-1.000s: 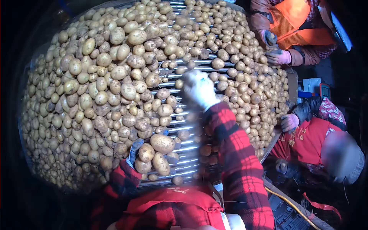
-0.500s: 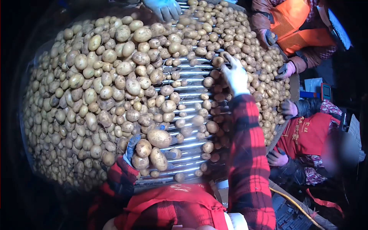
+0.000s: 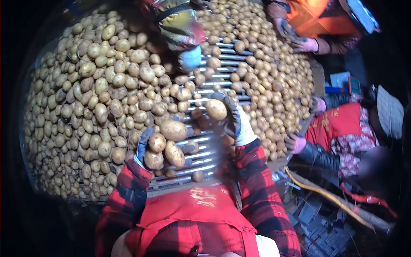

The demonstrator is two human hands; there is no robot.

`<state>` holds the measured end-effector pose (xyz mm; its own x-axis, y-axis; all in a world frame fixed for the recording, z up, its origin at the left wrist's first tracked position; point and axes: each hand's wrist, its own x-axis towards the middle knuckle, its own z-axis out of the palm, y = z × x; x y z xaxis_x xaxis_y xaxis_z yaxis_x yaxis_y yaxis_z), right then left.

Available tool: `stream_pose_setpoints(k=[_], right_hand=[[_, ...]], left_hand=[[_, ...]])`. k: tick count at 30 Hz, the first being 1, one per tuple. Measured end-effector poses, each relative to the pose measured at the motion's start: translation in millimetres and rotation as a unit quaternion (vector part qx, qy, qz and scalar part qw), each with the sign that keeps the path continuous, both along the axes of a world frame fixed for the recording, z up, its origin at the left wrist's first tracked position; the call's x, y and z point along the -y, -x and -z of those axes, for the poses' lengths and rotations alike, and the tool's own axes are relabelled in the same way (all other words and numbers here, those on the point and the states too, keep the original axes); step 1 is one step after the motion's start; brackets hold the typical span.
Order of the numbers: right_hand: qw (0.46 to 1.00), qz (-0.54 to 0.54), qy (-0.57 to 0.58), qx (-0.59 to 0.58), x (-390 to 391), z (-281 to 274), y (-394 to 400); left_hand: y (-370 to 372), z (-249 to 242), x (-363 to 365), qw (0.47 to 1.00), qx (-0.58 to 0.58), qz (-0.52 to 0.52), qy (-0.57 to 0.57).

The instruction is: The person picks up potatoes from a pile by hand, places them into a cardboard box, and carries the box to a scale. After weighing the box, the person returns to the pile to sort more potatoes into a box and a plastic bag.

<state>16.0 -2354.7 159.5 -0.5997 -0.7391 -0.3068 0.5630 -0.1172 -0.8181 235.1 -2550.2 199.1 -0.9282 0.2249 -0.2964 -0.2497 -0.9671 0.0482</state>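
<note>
Several large potatoes (image 3: 174, 130) rest in my gloved left hand (image 3: 144, 143), whose fingers curl round them above the metal rollers (image 3: 201, 160). My right hand (image 3: 233, 115), in a white and dark glove, holds one large potato (image 3: 216, 109) over the rollers, to the right of the left hand's potatoes. Its fingers wrap the potato's top and right side. A big heap of potatoes (image 3: 101, 113) lies to the left of both hands, and smaller potatoes (image 3: 274, 85) cover the right side of the rollers.
Across the rollers a co-worker's blue-gloved hand (image 3: 189, 58) reaches in from the top. A person in orange (image 3: 321, 19) stands at the upper right, and one in a red apron (image 3: 329, 126) at the right, their gloved hands at the edge. A yellow cable (image 3: 329, 197) runs at lower right.
My right hand has drawn back toward me and left, and now has a large potato in it. The co-worker's blue glove has come further in. The left hand still cradles its potatoes.
</note>
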Motion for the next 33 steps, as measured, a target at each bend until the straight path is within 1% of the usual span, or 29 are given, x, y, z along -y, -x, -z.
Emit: stream_pose_setpoints(k=[2, 3, 5, 6, 7, 8, 9, 10, 11, 13, 14, 15, 17, 18, 20, 22, 24, 25, 26, 28, 29, 31, 33], right_hand=[[0.998, 0.018, 0.062, 0.023, -13.3, -12.8, -35.2], [0.978, 0.023, 0.112, 0.176, -20.0, -15.8, -47.8], [0.983, 0.005, 0.129, 0.133, -38.1, -23.6, -74.6], [0.995, 0.045, 0.073, -0.059, -44.1, -28.5, -97.5], [0.993, 0.054, 0.1, -0.01, -55.1, -38.0, -108.6], [0.989, 0.064, 0.127, 0.039, -66.2, -47.7, -119.8], [0.984, 0.091, 0.101, 0.117, -78.6, -46.8, -131.3], [0.98, 0.083, 0.106, 0.149, -95.5, -41.3, -141.2], [0.976, 0.113, 0.11, 0.153, -111.0, -37.0, -156.0], [0.95, 0.173, 0.173, 0.195, -144.0, -22.4, -183.0], [0.939, 0.194, 0.207, 0.194, -162.3, -19.6, -197.2], [0.931, 0.207, 0.226, 0.199, -180.8, -20.0, -210.4], [0.905, 0.302, 0.221, 0.203, -206.3, -19.6, -238.8], [0.928, 0.33, 0.155, 0.078, -211.6, -20.6, -256.0], [0.932, 0.357, 0.052, 0.037, -220.9, -21.7, -273.8], [0.932, 0.362, -0.016, -0.019, -226.0, -25.3, -280.5], [0.933, 0.322, -0.084, -0.134, -232.2, -30.7, -279.9], [0.926, 0.254, -0.186, -0.211, -241.3, -40.4, -280.1], [0.907, 0.32, -0.13, -0.239, -241.9, -26.0, -290.8], [0.942, 0.31, -0.056, -0.12, -258.6, -0.1, -309.9], [0.933, 0.337, 0.109, 0.056, -265.0, -2.0, -322.4], [0.916, 0.352, 0.153, 0.117, -286.2, -1.8, -344.8], [0.868, 0.392, 0.225, 0.205, -305.2, 11.4, -370.1]], left_hand=[[-4.5, -2.9, -11.1, 1.0, 0.005, -0.007, 0.018], [-6.6, -4.3, -15.5, 0.999, 0.009, -0.009, 0.029], [-4.0, -2.2, -29.2, 0.994, 0.109, -0.021, 0.011], [-6.3, -7.0, -37.4, 0.994, 0.107, -0.024, 0.023], [-5.8, -15.8, -44.0, 0.994, 0.104, -0.027, 0.036], [-9.3, -10.4, -44.2, 0.996, 0.082, 0.01, -0.015], [-12.7, -5.2, -44.4, 0.995, 0.062, 0.05, -0.064], [-16.1, 0.0, -44.6, 0.989, 0.043, 0.091, -0.109], [-13.2, -4.0, -55.8, 0.979, 0.062, 0.129, -0.146], [-7.0, -11.6, -78.6, 0.948, 0.111, 0.202, -0.219], [1.1, -0.2, -88.0, 0.854, 0.12, 0.274, -0.426], [-8.8, 0.0, -94.5, 0.872, 0.116, 0.249, -0.404], [-12.3, -5.0, -112.1, 0.884, 0.126, 0.237, -0.383], [-13.6, -3.7, -121.4, 0.884, 0.136, 0.241, -0.377], [-12.9, 6.8, -142.0, 0.888, 0.127, 0.278, -0.344], [-18.5, 5.2, -170.5, 0.896, 0.099, 0.282, -0.329], [-21.2, -2.5, -185.7, 0.885, 0.13, 0.308, -0.324], [-22.6, -4.2, -193.1, 0.876, 0.137, 0.326, -0.328], [-23.5, -5.6, -200.4, 0.866, 0.141, 0.351, -0.327], [-24.8, -9.1, -219.5, 0.842, 0.145, 0.404, -0.326], [-25.2, -11.4, -230.8, 0.828, 0.144, 0.433, -0.326], [-24.2, -15.8, -255.8, 0.798, 0.142, 0.489, -0.323], [-24.8, -23.1, -283.7, 0.758, 0.136, 0.55, -0.324]])
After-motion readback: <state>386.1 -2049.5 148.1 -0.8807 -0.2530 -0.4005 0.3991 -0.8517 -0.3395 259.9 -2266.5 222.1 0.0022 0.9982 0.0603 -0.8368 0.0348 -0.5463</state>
